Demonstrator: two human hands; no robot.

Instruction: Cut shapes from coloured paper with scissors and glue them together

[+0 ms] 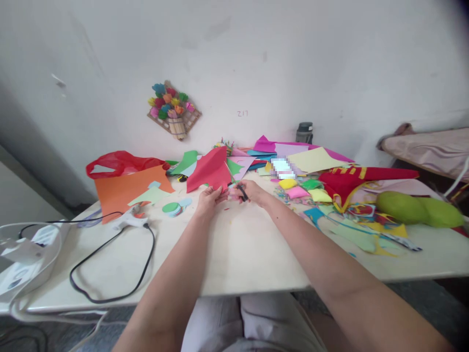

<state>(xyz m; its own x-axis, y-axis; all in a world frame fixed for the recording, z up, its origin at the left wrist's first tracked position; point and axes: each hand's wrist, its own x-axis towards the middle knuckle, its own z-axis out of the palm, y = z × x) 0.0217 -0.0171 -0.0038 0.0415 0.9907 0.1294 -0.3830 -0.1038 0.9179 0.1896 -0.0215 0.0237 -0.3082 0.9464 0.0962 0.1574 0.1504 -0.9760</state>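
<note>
My left hand (211, 199) pinches the lower edge of a red sheet of paper (208, 169), which stands up tilted above the table. Close to its right, my right hand (253, 192) is closed around the black handles of a pair of scissors (242, 192). The scissor blades point up and to the left, at the right edge of the red paper. Small paper scraps lie beneath both hands. To the left of my left hand is a small stack of green and pale blue paper circles (172, 209).
A white glue gun (132, 220) with a looping black cord and a power strip (27, 264) are on the left. An orange sheet (126, 188) lies behind them. Coloured packets (296, 192), a phone (283, 168), green fruit (403, 208) and paper offcuts (355, 232) cover the right. A bottle (304, 132) stands behind.
</note>
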